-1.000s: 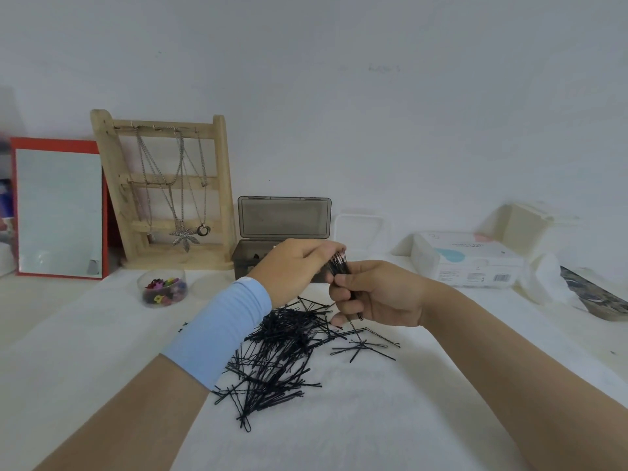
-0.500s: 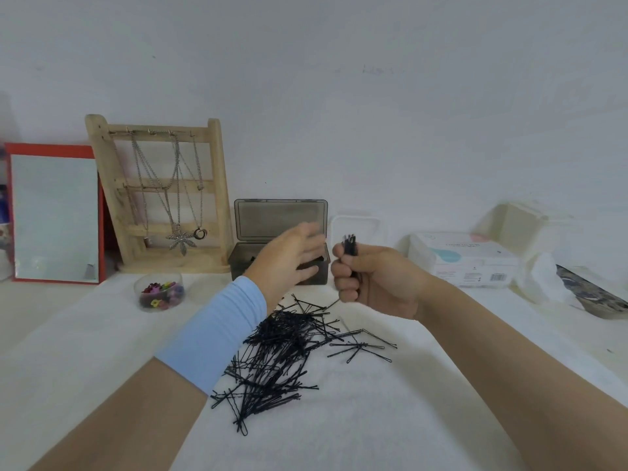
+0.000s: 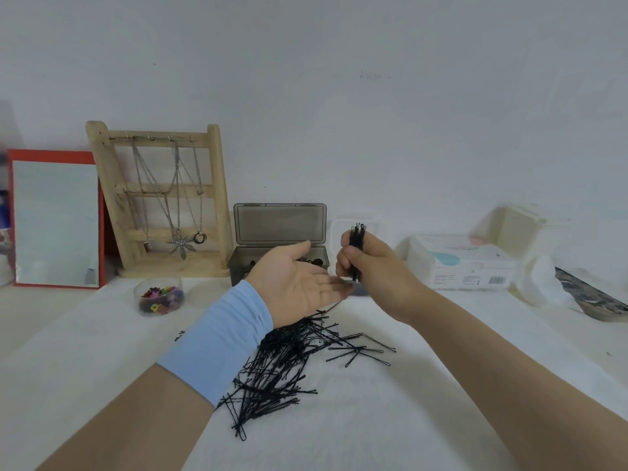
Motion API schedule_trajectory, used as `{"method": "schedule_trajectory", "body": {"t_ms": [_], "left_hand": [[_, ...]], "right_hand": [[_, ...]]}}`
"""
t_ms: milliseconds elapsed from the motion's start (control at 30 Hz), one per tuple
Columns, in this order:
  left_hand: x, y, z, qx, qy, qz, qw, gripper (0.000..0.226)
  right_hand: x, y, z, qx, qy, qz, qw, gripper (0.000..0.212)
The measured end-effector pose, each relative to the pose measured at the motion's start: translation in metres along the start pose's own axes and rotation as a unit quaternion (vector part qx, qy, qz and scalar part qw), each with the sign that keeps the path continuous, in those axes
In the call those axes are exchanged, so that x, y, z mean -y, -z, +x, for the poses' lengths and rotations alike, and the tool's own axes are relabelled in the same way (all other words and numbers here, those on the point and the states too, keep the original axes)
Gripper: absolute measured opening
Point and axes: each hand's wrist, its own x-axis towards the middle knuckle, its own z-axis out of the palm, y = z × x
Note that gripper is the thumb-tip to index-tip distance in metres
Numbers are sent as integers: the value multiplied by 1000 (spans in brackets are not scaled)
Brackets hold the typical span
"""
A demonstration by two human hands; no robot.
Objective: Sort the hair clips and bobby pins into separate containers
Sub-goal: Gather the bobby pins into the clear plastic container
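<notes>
The cloth-covered bench (image 3: pixel 102 385) carries everything. At its back stands an open grey box (image 3: pixel 244 263), lid up, with dark pieces inside too small to name. Nearer, a loose heap of black bobby pins (image 3: pixel 282 362) lies crossed and tangled on the cloth. The left hand (image 3: pixel 299 280) hovers over the heap's far edge, palm up, its grip apart, fingers straight and holding nothing. The right hand (image 3: pixel 373 263), just beside it and in front of the box, has its grip clamped round an upright bundle (image 3: pixel 357 234) of pins, tips poking above the fist. Off to the left, a round clear tub (image 3: pixel 158 283) holds the coloured hair clips (image 3: pixel 163 297).

The pins look light, stiff and springy, smooth enough to slide out of a slack fist, so the bundle is best squeezed at mid-length with its ends levelled, perhaps against the open palm. Those in the heap will likely snag one another; pinching a few at the looped ends and drawing them out lengthwise should free them. The clips are tiny and light; a fingertip pinch suits them
</notes>
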Motion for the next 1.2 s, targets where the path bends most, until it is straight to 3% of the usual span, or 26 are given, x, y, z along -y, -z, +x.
{"method": "schedule_trajectory", "body": {"t_ms": [100, 167, 233, 267, 333, 400, 467, 567, 733, 867, 967, 1067, 1133, 1200], "left_hand": [[-8, 4, -2, -102, -43, 200, 974, 64], [-15, -2, -3, -134, -96, 309, 937, 50], [-22, -4, 5, -165, -146, 418, 882, 39], [-24, -4, 11, -181, -174, 492, 834, 36], [-24, -6, 24, -181, -226, 652, 701, 37], [-20, -6, 37, -153, -224, 762, 588, 40], [-15, 0, 53, -114, -183, 833, 510, 41], [-13, 11, 69, -90, -113, 886, 442, 42], [-17, 16, 72, -58, -82, 915, 391, 46], [-20, 19, 69, -86, -178, 885, 422, 41], [-17, 16, 53, -111, -279, 849, 434, 23], [-11, 9, 31, -105, -227, 849, 466, 19], [-3, 13, 22, -92, -121, 872, 466, 27], [8, 21, 17, -82, -34, 894, 439, 54]], "right_hand": [[9, 11, 3, -8, -46, 12, 999, 25], [15, 23, 9, -26, -63, -100, 993, 25], [21, 35, 21, -20, -55, -281, 958, 25], [22, 40, 29, 3, -49, -382, 923, 25], [20, 45, 47, 68, -61, -555, 827, 28], [13, 45, 61, 122, -97, -639, 753, 31], [7, 43, 69, 157, -120, -670, 716, 29], [4, 46, 71, 184, -109, -667, 714, 25], [4, 63, 71, 175, -104, -620, 757, 32], [12, 70, 63, 116, -93, -540, 828, 32], [25, 61, 44, 78, -38, -518, 851, 27], [41, 39, 16, 150, -63, -553, 817, 16], [47, 26, -3, 236, -168, -582, 760, 35], [47, 16, -19, 280, -266, -617, 686, 58]]}}
